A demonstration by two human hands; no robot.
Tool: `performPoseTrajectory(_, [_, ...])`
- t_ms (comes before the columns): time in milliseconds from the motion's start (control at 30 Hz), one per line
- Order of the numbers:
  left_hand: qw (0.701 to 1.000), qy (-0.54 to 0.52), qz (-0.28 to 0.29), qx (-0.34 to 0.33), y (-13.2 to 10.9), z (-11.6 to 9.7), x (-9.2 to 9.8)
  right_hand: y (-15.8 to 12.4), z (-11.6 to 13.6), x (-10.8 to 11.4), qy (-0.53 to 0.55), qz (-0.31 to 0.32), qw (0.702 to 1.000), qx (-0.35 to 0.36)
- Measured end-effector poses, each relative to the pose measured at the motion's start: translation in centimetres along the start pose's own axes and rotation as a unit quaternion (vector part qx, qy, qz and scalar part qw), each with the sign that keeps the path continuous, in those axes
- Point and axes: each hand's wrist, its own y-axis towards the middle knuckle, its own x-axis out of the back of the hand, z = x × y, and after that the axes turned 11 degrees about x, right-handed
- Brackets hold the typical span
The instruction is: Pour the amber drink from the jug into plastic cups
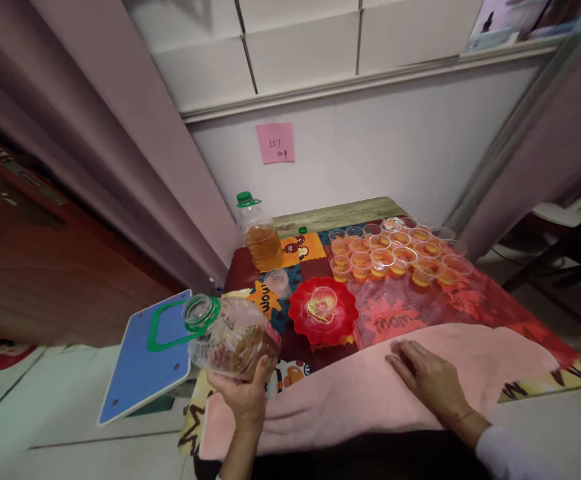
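My left hand (243,400) is wrapped round the lower part of a large clear plastic jug (235,333). The jug leans left, with its uncapped mouth and green handle (157,327) toward the blue board. My right hand (427,380) lies palm down on a pink towel (340,407) along the table's near edge, fingers loosely stretched. Just beyond the jug sits a red scalloped bowl (297,313) with a clear cup (323,303) in it. Several clear plastic cups (383,260) holding orange-looking liquid stand in rows at the back right.
A second jug (263,243), green-capped and partly filled with amber liquid, stands at the back left. Near it are a small clear cup (277,283) and a loose green cap (303,230). A blue board (145,367) is left of the table. A white wall (350,153) rises behind.
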Motion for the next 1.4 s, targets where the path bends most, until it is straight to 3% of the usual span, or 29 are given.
performPoseTrajectory(133, [0.998,-0.026,0.006,0.057,0.0,-0.2,0.2,-0.3,-0.3,-0.4,-0.036,-0.015,0.999,0.036])
performPoseTrajectory(367, [0.998,0.054,-0.01,-0.003,0.0,-1.1,0.7,-0.4,-0.6,-0.3,-0.035,-0.007,0.999,0.031])
performPoseTrajectory(567, [0.996,0.077,-0.037,0.012,0.3,-2.9,-0.1,-0.8,-1.0,-0.2,-0.034,0.006,0.999,0.017])
performPoseTrajectory(700, [0.996,0.088,-0.014,0.014,1.6,-4.6,1.0,-0.9,-1.0,-0.1,-0.025,0.011,1.0,0.005])
performPoseTrajectory(800, [0.991,0.124,0.046,-0.022,2.6,-7.2,2.6,-0.8,-0.9,0.1,-0.015,0.009,1.0,-0.008])
performPoseTrajectory(867, [0.97,0.207,0.098,-0.074,3.2,-9.2,3.6,-0.7,-0.8,0.2,-0.004,0.011,1.0,-0.016])
performPoseTrajectory(967, [0.906,0.362,0.141,-0.169,3.6,-11.5,4.7,-0.4,-0.8,0.6,0.024,0.013,0.999,-0.027])
performPoseTrajectory(1100, [0.826,0.476,0.185,-0.239,3.4,-12.3,5.6,0.0,-0.7,1.2,0.08,-0.015,0.996,-0.019])
performPoseTrajectory(1400, [0.763,0.557,0.206,-0.256,2.1,-14.4,4.3,2.3,0.3,0.5,0.157,-0.031,0.987,-0.014])
